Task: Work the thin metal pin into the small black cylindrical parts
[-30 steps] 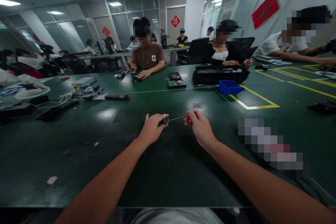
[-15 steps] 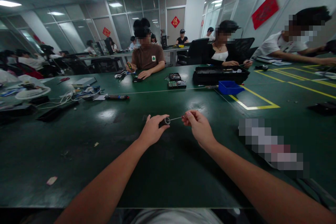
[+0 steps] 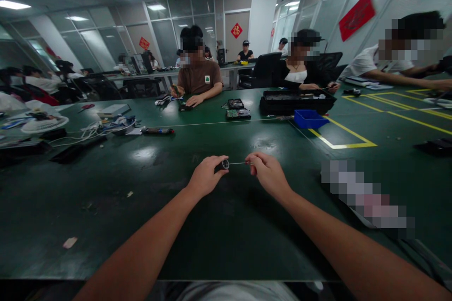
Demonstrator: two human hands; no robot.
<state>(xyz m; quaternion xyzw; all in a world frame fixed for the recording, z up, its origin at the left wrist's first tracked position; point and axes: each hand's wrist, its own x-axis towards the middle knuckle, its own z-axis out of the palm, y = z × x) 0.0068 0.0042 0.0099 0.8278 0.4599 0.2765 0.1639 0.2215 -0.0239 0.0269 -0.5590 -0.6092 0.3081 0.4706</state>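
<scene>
My left hand (image 3: 205, 174) is closed around a short dark cylinder (image 3: 225, 164), whose round end with a pale rim faces right. From that end a thin metal rod (image 3: 237, 163) runs across to my right hand (image 3: 268, 171). My right fingers are pinched on the rod's other end. Whether the rod's left tip sits inside the cylinder or just touches its end, I cannot tell. Both hands are raised over the green table (image 3: 212, 235).
A dark screwdriver-like tool (image 3: 157, 130) lies left of centre. Circuit boards (image 3: 238, 114), a blue bin (image 3: 310, 118) and a black tray (image 3: 298, 101) stand further back. A blurred-out object (image 3: 367, 195) lies right. A co-worker in brown (image 3: 199, 77) sits opposite.
My right hand has dipped and turned slightly, and the rod is now nearly level instead of slanting up to the right. My left hand still holds the cylinder.
</scene>
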